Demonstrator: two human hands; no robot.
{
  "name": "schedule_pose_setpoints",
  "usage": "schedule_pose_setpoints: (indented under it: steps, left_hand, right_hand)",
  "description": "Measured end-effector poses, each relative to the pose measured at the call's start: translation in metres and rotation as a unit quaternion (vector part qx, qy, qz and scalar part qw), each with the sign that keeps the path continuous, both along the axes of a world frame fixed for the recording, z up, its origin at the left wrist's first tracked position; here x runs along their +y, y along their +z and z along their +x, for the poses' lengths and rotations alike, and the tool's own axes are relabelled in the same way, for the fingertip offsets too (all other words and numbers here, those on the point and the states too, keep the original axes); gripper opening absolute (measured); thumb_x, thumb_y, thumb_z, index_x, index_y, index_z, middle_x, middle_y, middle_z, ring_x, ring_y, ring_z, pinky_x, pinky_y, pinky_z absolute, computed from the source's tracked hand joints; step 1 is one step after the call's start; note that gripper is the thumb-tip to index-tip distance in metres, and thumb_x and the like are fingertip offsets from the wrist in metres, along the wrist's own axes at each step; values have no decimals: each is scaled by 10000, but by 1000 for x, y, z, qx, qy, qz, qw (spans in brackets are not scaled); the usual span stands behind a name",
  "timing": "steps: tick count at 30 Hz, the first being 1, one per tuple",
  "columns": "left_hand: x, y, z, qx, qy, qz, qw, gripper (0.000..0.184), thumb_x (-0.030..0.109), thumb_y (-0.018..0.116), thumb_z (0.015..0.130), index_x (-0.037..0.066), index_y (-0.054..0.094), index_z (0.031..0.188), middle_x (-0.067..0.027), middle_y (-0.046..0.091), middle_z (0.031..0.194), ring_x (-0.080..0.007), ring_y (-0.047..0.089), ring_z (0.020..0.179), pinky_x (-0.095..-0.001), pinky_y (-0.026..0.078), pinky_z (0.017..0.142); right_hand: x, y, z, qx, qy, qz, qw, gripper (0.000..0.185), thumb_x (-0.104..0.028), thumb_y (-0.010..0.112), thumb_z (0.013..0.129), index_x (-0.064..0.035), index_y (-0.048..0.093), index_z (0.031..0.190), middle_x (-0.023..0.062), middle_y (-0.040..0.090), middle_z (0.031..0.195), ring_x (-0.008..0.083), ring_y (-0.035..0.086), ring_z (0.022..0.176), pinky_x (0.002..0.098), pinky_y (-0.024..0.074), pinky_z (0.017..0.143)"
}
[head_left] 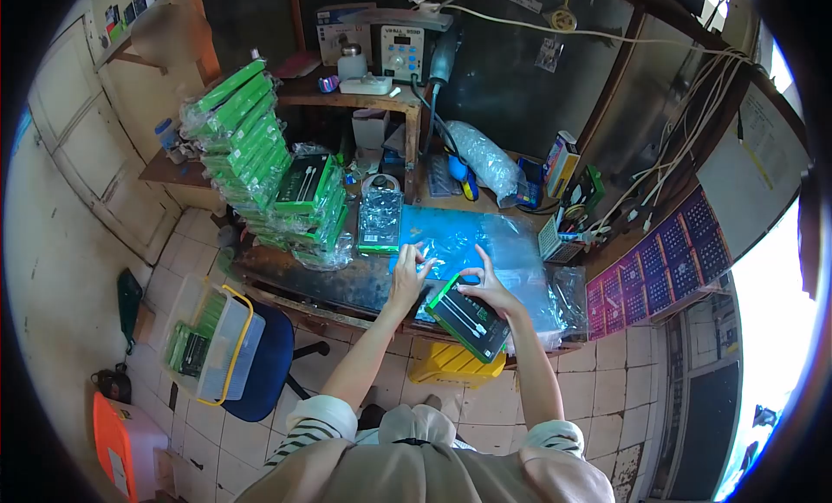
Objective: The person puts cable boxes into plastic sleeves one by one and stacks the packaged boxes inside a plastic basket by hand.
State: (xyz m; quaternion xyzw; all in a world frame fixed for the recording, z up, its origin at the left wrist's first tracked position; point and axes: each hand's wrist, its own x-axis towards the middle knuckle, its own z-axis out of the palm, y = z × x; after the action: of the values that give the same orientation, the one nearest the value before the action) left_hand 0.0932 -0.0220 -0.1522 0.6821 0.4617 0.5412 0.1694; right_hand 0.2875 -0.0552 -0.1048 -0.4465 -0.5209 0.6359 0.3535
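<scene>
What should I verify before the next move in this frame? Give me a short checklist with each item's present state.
1. Black-and-green box secured: ok, held in the right hand.
2. Left hand free of film: cannot tell; its fingers are at the clear plastic, but a pinch is not discernible.
3. Blue sheet free of loose material: not ok, clear plastic lies over part of it.
4. Held box fully over the table: not ok, in this view its lower end shows past the front edge, against the yellow stool.
5. Tall stack of wrapped boxes upright: cannot tell; it looks tilted, but the lens bends the view.
</scene>
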Motion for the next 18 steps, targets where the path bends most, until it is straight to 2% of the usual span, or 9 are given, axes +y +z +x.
schedule_pose_setpoints:
  steps: [2, 5, 9, 10, 12, 16, 18]
  left_hand:
    - [-3, 2, 0, 10, 3, 4, 1000, 246, 74, 667, 734, -12, 440, 778, -156, 456, 778, -357, 544, 917, -402, 430, 707]
    - [-8, 2, -3, 31, 6, 12, 999, 245, 83, 674, 729, -10, 453, 778, -147, 456, 759, -349, 549, 897, -397, 425, 691]
    - [-11, -3, -8, 51, 2, 15, 999, 260, 103, 683, 717, -13, 467, 800, -142, 463, 766, -340, 539, 902, -400, 424, 683]
    - [-13, -2, -8, 55, 10, 26, 998, 269, 113, 685, 714, -5, 457, 795, -142, 464, 775, -334, 528, 847, -399, 421, 672]
    - [-14, -3, -9, 59, 17, 37, 997, 278, 123, 687, 712, 3, 448, 789, -143, 465, 785, -328, 517, 791, -398, 418, 662]
    - [-16, -3, -11, 51, 6, 48, 997, 274, 124, 686, 714, 3, 452, 788, -138, 467, 776, -318, 518, 767, -395, 421, 642]
    - [-17, -1, -13, 50, 1, 48, 998, 271, 122, 685, 716, 2, 454, 788, -138, 467, 773, -318, 519, 755, -397, 421, 637]
  right_hand:
    - [0, 1, -8, -21, 3, 1, 1000, 1028, -76, 712, 713, -209, -51, 1390, 154, 433, 1134, 168, 558, 861, 282, 476, 757]
    - [5, -7, -16, -56, -1, 19, 998, 1062, -66, 722, 701, -209, -76, 1387, 160, 436, 1138, 173, 569, 836, 292, 483, 748]
    - [7, -4, -21, -28, 3, 7, 1000, 1064, -45, 722, 695, -203, -69, 1389, 168, 437, 1170, 163, 555, 876, 276, 474, 766]
    - [7, -3, -21, -29, 3, 8, 1000, 1064, -45, 722, 695, -203, -69, 1389, 168, 437, 1170, 163, 555, 876, 276, 474, 766]
    - [5, 0, -24, -29, 1, 13, 999, 1061, -121, 770, 655, -181, 15, 1398, 184, 433, 1184, 216, 534, 959, 326, 467, 797]
    - [11, -8, -24, -28, 17, 26, 999, 970, -125, 761, 667, -166, 118, 1392, 183, 424, 1198, 214, 517, 988, 321, 457, 812]
    - [8, -5, -25, -7, 7, 41, 999, 804, -140, 744, 686, -140, 287, 1348, 148, 461, 1173, 194, 503, 1008, 315, 434, 840]
